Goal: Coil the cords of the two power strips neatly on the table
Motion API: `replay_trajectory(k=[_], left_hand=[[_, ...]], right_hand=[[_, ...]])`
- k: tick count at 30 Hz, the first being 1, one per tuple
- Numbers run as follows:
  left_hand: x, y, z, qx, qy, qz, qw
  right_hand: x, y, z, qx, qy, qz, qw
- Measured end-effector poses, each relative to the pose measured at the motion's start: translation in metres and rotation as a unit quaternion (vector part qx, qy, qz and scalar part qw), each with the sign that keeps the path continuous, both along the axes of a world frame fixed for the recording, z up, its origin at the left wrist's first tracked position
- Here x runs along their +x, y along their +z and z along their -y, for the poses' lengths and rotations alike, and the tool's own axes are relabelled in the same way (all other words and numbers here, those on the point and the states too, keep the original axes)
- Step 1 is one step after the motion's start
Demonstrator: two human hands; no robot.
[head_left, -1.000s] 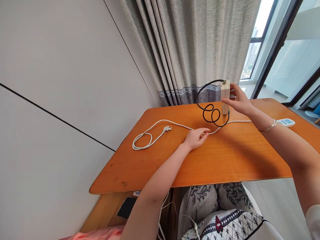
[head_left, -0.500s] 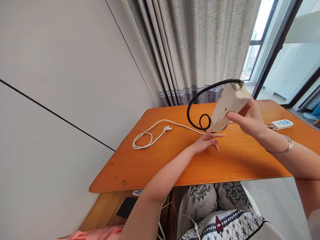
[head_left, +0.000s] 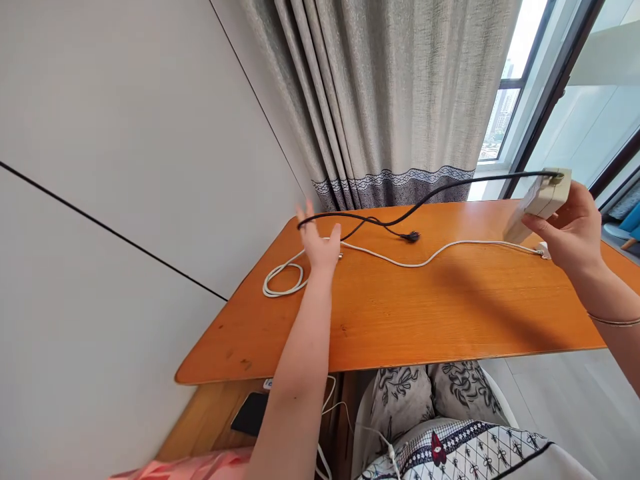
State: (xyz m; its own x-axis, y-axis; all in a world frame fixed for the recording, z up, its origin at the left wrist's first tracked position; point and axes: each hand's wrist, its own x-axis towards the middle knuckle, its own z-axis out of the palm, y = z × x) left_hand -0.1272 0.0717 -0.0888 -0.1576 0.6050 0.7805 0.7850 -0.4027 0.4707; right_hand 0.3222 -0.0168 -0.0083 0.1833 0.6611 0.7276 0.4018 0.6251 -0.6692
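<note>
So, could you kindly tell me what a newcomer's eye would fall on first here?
Probably the black cable, stretching above the orange table between the spread left hand and the off-white box held in the right hand. Next might come the white cord, lying across the table and looped towards the left.

We hold the off-white, slab-shaped plastic box [head_left: 540,200] tilted above the far right part of the orange-brown wooden counter [head_left: 400,320], its upper end leaning to the right and its narrow lower end pointing down and left; we cannot tell whether that end touches the wood. From its upper end, our long, thin black cable [head_left: 435,193] stretches left in a shallow, sagging curve, bends back at the fingers of our left hand [head_left: 321,247], and crosses itself near the far edge. Its dark, rounded plug [head_left: 411,237] lies on the counter, left of the box and well apart from it.
</note>
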Motion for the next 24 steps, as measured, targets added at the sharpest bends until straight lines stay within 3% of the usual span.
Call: replay_trajectory(k=[2,5,6,9,11,14,18,24], left_hand=[[-0.012,0.003,0.004,0.041,0.023,-0.001,0.999],[-0.011,0.006,0.008,-0.006,-0.038,-0.043,0.998],[-0.007,0.005,0.009,-0.032,-0.063,-0.071,0.995],[0.012,-0.003,0.011,-0.115,-0.125,-0.150,0.974],[0.025,-0.013,0.011,-0.177,-0.158,-0.200,0.951],[0.038,-0.028,0.011,-0.249,-0.180,-0.250,0.918],[0.036,-0.038,0.002,-0.272,-0.145,-0.183,0.934],[0.028,-0.043,-0.009,-0.233,-0.085,-0.077,0.966]], right_hand=[[0.024,-0.010,0.003,-0.067,-0.037,0.017,0.997],[0.063,-0.026,0.008,-0.169,-0.124,0.113,0.971],[0.077,-0.032,0.010,-0.197,-0.162,0.192,0.948],[0.117,-0.050,0.014,-0.295,-0.279,0.361,0.840],[0.142,-0.062,0.017,-0.339,-0.292,0.417,0.791],[0.175,-0.079,0.021,-0.383,-0.286,0.465,0.745],[0.208,-0.097,0.022,-0.407,-0.278,0.482,0.725],[0.222,-0.107,0.007,-0.361,-0.241,0.507,0.745]])
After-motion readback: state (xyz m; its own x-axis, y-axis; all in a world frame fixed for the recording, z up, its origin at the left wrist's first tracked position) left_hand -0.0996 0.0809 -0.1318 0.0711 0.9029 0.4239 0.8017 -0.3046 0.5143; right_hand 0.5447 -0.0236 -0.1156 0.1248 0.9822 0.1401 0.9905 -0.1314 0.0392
